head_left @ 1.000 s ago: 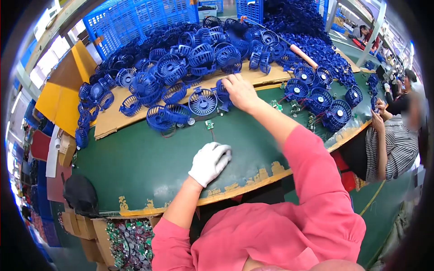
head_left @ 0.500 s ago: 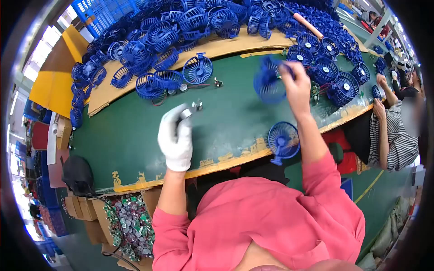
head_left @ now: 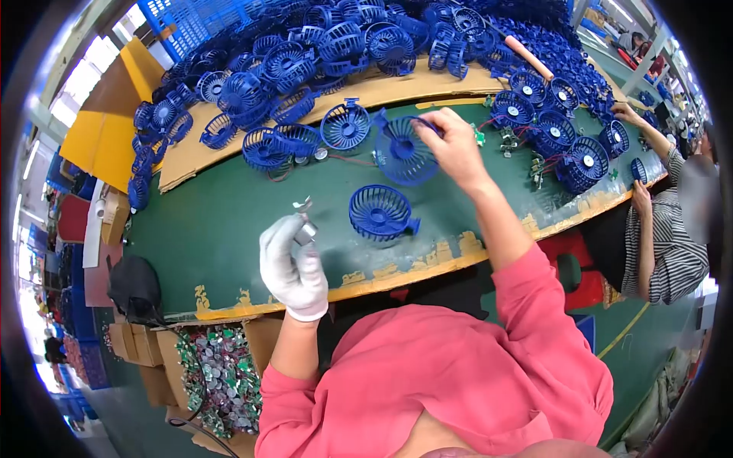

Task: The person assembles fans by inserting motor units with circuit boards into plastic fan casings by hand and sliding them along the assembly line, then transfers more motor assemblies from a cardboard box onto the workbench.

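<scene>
My left hand (head_left: 292, 267), in a white glove, pinches a small silvery motor (head_left: 305, 232) above the green tabletop (head_left: 221, 237). Bare, my right hand (head_left: 452, 145) grips the rim of a round blue fan housing (head_left: 409, 151), held up off the table. Between the hands, nearer the front edge, lies another blue housing (head_left: 379, 213) with its open side up. Behind it, a third blue housing (head_left: 345, 126) rests by the cardboard's edge, with a small part and a red wire near it.
A large heap of blue housings (head_left: 286, 65) covers the cardboard (head_left: 191, 162) at the back. Housings with motors (head_left: 586, 162) stand at the right, beside a co-worker in a striped top (head_left: 663, 244). A box of small circuit parts (head_left: 221, 382) is at lower left.
My right hand has moved left with the blue housing. The other housing, earlier over the table's front edge near my right forearm, now lies on the table. My left hand still holds the motor.
</scene>
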Tool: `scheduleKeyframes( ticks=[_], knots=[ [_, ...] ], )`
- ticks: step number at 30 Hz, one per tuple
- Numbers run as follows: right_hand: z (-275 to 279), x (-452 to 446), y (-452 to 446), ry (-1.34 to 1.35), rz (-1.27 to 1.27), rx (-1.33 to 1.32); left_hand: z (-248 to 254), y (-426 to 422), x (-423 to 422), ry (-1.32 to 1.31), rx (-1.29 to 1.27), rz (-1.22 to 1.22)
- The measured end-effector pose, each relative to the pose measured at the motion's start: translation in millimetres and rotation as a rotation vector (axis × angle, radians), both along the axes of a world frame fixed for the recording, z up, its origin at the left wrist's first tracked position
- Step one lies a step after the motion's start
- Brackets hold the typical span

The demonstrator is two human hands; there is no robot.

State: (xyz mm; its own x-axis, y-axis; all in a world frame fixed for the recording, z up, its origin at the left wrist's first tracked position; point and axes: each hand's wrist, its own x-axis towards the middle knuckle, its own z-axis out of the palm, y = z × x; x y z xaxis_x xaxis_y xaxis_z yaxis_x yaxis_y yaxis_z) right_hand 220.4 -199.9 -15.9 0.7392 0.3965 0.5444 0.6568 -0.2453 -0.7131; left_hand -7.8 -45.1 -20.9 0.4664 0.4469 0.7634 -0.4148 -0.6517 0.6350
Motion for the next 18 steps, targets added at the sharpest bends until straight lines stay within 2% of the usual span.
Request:
scheduleKeyframes(
  ticks=[3, 4, 6, 8, 10, 11, 12, 16, 18],
  knots=[
    [18, -38, -23, 0.408, 0.449, -0.065, 9, 6, -12, -0.041, 0.291, 0.336],
    [23, -52, -29, 0.406, 0.565, -0.236, 11, 10, -19, -0.029, 0.413, 0.456],
    [16, -76, -29, 0.289, 0.716, -0.388, 18, 13, -28, -0.073, 0.493, 0.508],
    [7, -95, -20, 0.170, 0.743, -0.550, 21, 14, -32, -0.044, 0.553, 0.512],
    [-7, -97, -9, 0.067, 0.666, -0.481, 19, 1, -26, -0.121, 0.144, 0.313],
    [-11, -92, -3, -0.051, 0.599, -0.573, 17, 0, -32, -0.049, -0.097, 0.093],
    [-14, -85, 3, -0.173, 0.526, -0.661, 17, -4, -37, 0.031, -0.342, -0.026],
    [-20, -67, 12, -0.196, 0.470, -0.569, 24, -9, -38, 0.320, -0.599, -0.091],
    [-13, -69, 12, -0.135, 0.495, -0.540, 20, -7, -35, 0.365, -0.674, -0.116]
  ],
)
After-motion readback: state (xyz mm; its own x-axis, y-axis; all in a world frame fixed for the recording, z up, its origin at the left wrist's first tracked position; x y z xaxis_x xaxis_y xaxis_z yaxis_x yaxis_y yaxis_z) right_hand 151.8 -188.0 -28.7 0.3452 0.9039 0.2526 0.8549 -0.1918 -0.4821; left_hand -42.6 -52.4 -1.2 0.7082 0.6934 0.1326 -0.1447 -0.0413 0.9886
